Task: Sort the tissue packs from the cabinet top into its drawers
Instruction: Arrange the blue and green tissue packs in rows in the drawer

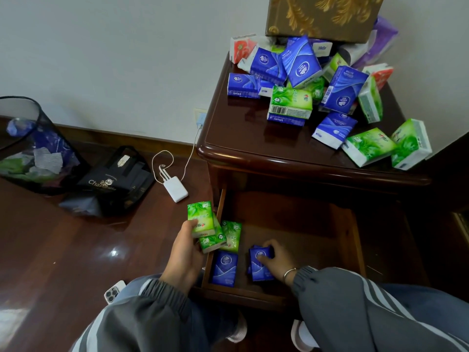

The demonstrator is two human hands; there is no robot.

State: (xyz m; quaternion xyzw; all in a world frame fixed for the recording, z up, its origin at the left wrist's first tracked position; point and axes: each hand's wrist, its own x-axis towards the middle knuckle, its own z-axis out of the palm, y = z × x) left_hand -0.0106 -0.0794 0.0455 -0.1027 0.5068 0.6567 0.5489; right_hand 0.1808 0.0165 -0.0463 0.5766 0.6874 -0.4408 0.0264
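dark glossy wood forms the cabinet [253, 153], and its drawer [351, 240] stands open at the cabinet's front. a gold-patterned box [322, 16] sits at the back of the cabinet top. a loose heap of tissue packs [290, 100], blue, green and red, covers that top. low at the cabinet's front, the left grip [185, 252] pinches two green packs [201, 219] over the drawer's left wall. the right grip [276, 257] curls round a blue pack [260, 265] on the drawer floor. a second blue pack [225, 269] and a loose green pack [232, 236] lie inside.
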